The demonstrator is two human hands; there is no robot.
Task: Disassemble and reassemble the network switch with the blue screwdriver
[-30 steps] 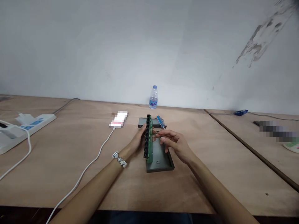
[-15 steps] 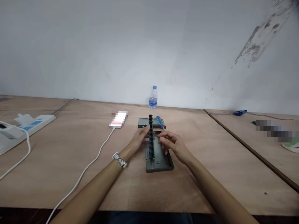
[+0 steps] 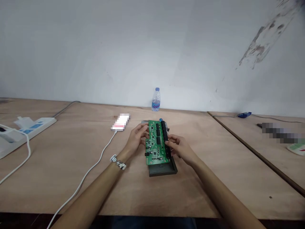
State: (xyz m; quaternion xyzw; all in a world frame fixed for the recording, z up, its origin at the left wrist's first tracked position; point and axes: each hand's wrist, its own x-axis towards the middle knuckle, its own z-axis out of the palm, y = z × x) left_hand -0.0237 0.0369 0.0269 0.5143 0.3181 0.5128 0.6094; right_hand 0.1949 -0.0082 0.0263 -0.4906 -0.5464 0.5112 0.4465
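A green circuit board with a long row of black ports along its right edge is held between my two hands, its component side facing up. My left hand is closed on the board's left edge. On the port side, my right hand grips with thumb and fingers. Beneath the board lies a dark metal tray-like case, mostly covered; only its near end and right rim show. Behind the board, a second metal piece and a screwdriver are largely hidden.
A water bottle stands by the wall. To the left lie a phone with a white charging cable and a power strip. A blue object and a blurred dark item lie at the right, past the table seam.
The board has turned from standing on edge to lying face up above the case. My right hand, earlier apart from it, now grips the port side. The screwdriver is now mostly covered.
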